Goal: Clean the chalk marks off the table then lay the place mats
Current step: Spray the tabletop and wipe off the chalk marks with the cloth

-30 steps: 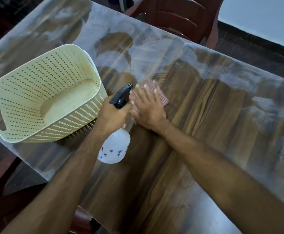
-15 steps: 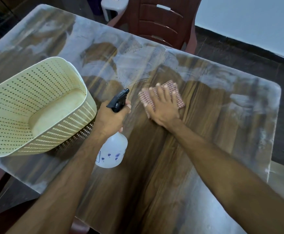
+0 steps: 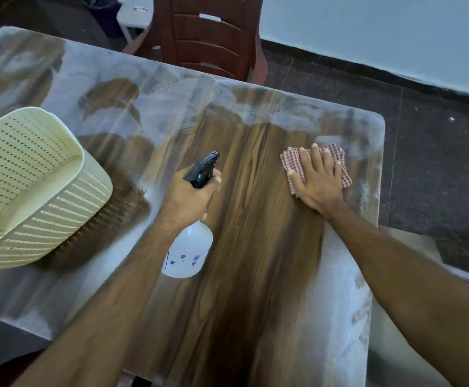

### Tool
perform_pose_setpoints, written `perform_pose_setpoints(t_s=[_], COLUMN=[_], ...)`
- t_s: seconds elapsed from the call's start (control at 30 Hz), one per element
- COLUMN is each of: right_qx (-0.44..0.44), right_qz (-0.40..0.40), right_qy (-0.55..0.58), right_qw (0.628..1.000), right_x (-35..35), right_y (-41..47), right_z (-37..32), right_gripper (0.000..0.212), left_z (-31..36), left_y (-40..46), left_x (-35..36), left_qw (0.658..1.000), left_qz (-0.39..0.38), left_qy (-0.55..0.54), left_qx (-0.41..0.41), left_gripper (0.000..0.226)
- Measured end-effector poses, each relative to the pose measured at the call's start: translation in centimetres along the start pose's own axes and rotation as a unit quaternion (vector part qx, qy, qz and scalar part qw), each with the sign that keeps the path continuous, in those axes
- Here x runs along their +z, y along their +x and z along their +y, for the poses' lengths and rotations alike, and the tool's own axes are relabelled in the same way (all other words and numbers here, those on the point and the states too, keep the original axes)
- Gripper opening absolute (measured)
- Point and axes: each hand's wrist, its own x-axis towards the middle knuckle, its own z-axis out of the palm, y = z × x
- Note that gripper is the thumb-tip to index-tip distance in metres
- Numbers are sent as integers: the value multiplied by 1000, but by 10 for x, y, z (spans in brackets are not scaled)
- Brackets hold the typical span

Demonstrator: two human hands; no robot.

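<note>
We log: right hand [image 3: 320, 182] flat, fingers straight, pressing checked cloth [image 3: 292, 160] near table [image 3: 255, 275] right edge, amid chalk marks [image 3: 336, 308]; left hand [image 3: 190, 195] grasps spray bottle [image 3: 187, 252]; cream basket [image 3: 32, 188] left edge.

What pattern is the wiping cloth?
Red-and-white small check, cloth, clearest in the head view.

Domestic dining area, apparently in a home.

A wood-grain table [image 3: 258, 247] with rounded corners, smeared with white chalk film, stands on a dark speckled floor [image 3: 437, 152] beside a plain pale wall [image 3: 367, 37]. A brown moulded plastic chair [image 3: 208, 37] is drawn up at the far edge; a cream perforated household basket [image 3: 32, 185] sits on top.
</note>
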Motion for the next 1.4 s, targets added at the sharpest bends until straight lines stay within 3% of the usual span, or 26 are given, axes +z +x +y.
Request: perform_pose_setpoints(t_s=[0.07, 0.2, 0.37, 0.5, 0.63, 0.9, 1.0, 1.1, 1.23, 1.4], right_qx=[-10, -128, -204, -123, -60, -207, -182, -95, -48, -161], right_qz=[16, 6, -6, -12, -4, -25, -24, -16, -8, -23], right_qy=[-12, -31, -53, -44, -40, -29, -31, -26, -12, -9], right_qw=[1000, 991, 978, 991, 997, 978, 982, 995, 999, 987], right_x=[6, 19, 20, 4, -6, 8, -1, -14, -24, -9], right_y=[-8, -69, -122, -77, -49, -120, -87, -29, 20, -15], right_z=[-13, -26, 26, 78, 77, 77, 104, 119, 101, 58], right_gripper=[70, 66, 66, 69, 71, 67, 69, 70, 68, 70], left_z=[2, 11, 21, 21, 23, 33, 36, 40, 46, 53], left_y=[-2, -7, -15, -19, -23, -17, -12, -7, -1, 9], left_x=[13, 43, 73, 90, 107, 132, 134, 136, 138, 146], left_qw=[1000, 1000, 1000, 1000, 1000, 1000, 1000, 1000, 1000, 1000], left_qz=[-6, -21, -24, -22, -17, -12, -7, -4, -1, 4], left_qy=[11, 18, 11, 11, 16, 18, 11, 18, 21, 23], left_qx=[4, 2, -7, -14, -15, -20, -24, -22, -12, -14], left_gripper=[5, 7, 9, 7, 9, 11, 11, 8, 6, 5])
